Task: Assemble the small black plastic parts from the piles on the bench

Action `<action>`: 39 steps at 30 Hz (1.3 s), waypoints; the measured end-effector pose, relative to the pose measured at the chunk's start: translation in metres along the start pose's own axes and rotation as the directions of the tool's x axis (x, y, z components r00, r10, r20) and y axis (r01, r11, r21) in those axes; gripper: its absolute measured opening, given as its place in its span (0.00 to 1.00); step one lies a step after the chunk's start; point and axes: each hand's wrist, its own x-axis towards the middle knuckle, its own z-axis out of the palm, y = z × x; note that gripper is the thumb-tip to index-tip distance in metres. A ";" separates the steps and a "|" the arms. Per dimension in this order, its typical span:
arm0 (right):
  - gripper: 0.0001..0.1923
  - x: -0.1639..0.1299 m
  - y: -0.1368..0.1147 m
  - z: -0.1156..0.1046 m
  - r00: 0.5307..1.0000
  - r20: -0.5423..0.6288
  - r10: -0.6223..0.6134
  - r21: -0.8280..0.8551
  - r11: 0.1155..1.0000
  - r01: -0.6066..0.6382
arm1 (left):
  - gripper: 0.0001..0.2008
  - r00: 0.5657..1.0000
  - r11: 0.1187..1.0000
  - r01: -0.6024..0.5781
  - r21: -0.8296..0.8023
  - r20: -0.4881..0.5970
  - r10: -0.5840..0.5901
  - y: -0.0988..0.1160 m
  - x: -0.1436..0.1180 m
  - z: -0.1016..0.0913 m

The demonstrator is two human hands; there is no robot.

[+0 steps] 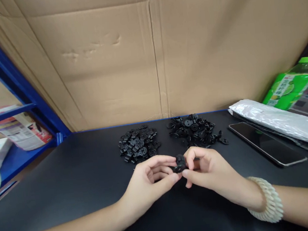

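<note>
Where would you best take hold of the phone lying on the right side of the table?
Grip the phone by its two long edges, coming from above. It lies flat and screen-up on the black table, so only the thin sides give fingers a hold. Its near-left edge looks free; the plastic bag sits close along the far side.

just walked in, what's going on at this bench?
A person at a black table holds a small black plastic part between both hands: left hand and right hand pinch it together at the fingertips, above the tabletop. Behind the hands lie two piles of similar black parts, a left pile and a right pile. A phone, a plastic-wrapped package and a green bottle sit to the right.
</note>
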 end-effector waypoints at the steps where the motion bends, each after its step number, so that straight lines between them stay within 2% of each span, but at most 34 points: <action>1: 0.14 0.000 0.002 0.000 1.000 0.010 0.011 0.006 1.000 -0.011 | 0.16 1.000 1.000 0.005 -0.026 0.005 -0.005 0.000 0.000 -0.001; 5: 0.15 0.002 0.004 -0.001 0.999 0.035 0.033 0.020 0.999 -0.034 | 0.17 1.000 0.994 -0.015 -0.111 0.016 0.017 -0.001 0.000 -0.003; 10: 0.16 0.003 0.005 0.003 0.995 0.056 0.078 0.010 0.997 -0.079 | 0.10 0.998 0.998 0.021 -0.061 -0.063 -0.024 0.001 0.001 -0.002; 15: 0.15 0.002 0.004 0.006 0.992 0.076 0.103 0.026 0.994 -0.105 | 0.12 1.000 0.998 -0.016 -0.066 0.010 0.017 0.000 0.000 -0.001; 22: 0.15 0.001 0.006 0.006 0.988 0.113 0.107 0.027 0.993 -0.111 | 0.10 0.998 0.998 -0.019 -0.054 0.054 0.022 -0.001 0.000 0.001; 29: 0.19 0.002 0.002 0.004 0.982 0.156 0.107 0.119 0.985 -0.126 | 0.12 0.999 0.994 0.028 -0.109 -0.029 -0.032 0.003 0.001 0.000; 32: 0.22 0.002 -0.001 0.004 0.978 0.166 0.124 0.153 0.977 -0.150 | 0.11 0.997 0.994 0.010 -0.109 -0.069 -0.018 0.003 0.001 0.000; 39: 0.15 0.002 -0.002 0.002 0.969 0.215 0.124 0.151 0.976 -0.158 | 0.11 0.992 0.997 -0.019 -0.072 -0.127 0.009 0.002 0.001 0.001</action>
